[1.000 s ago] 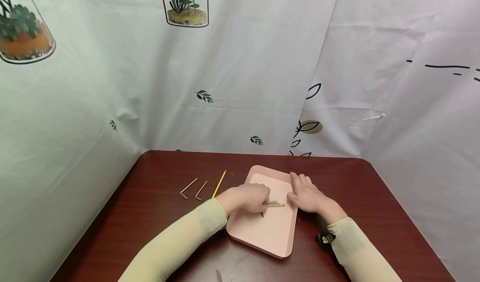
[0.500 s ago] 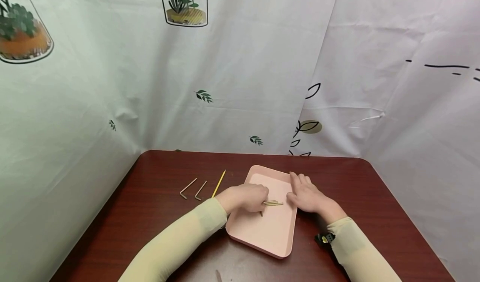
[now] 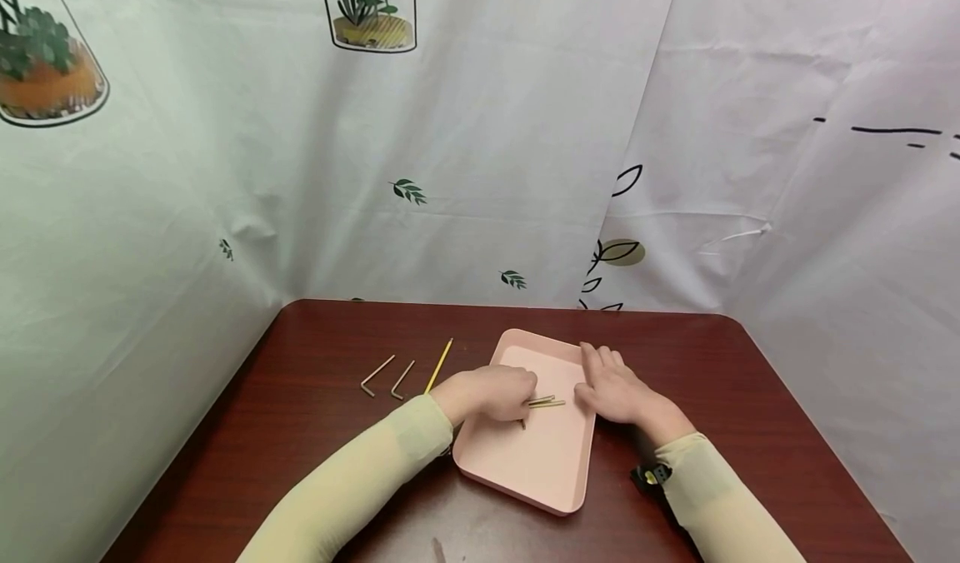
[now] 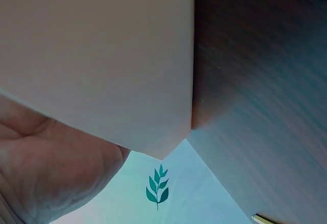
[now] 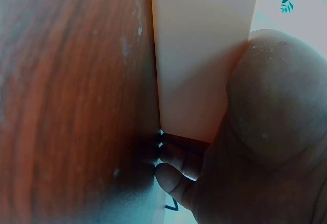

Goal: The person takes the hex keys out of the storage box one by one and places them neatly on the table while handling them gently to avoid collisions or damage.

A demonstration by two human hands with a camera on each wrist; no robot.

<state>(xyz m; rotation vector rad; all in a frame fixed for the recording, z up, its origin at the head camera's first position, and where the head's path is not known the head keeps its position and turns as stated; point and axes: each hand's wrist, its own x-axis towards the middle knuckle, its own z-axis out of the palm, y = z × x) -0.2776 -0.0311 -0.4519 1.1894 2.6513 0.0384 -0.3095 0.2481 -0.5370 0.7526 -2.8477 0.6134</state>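
At least two thin metal rods [image 3: 547,404] project to the right from beneath your left hand [image 3: 504,393], at the lower centre of the frame. They lie inside the pink tray [image 3: 525,480], within its upper half, and one short end shows just below your knuckles. Your left hand is curled round these rods; its fingertips are hidden from the head view, so the full count cannot be told. The left wrist view shows only the tray's outer wall and the base of your palm at lower left.

Your right hand [image 3: 622,392] rests on the tray's right rim near its upper right corner. Its fingers are extended and apart, and the thumb reaches over the edge. The right wrist view shows the thumb against the tray wall, with fingertips close to the table [image 3: 315,463].

Left of the tray, on the table, you have two loose items: a larger L-shaped bar [image 3: 378,370] and, just beside it, a smaller L-shaped bar [image 3: 402,377]. A slim yellow stick [image 3: 438,366] slants between the smaller bar and the tray, its lower end meeting the outline of your left wrist.

Pale sleeves [image 3: 360,480] cover your forearms, and a black device [image 3: 651,476] sits at your right wrist. A white printed backdrop [image 3: 480,113] fills the upper frame
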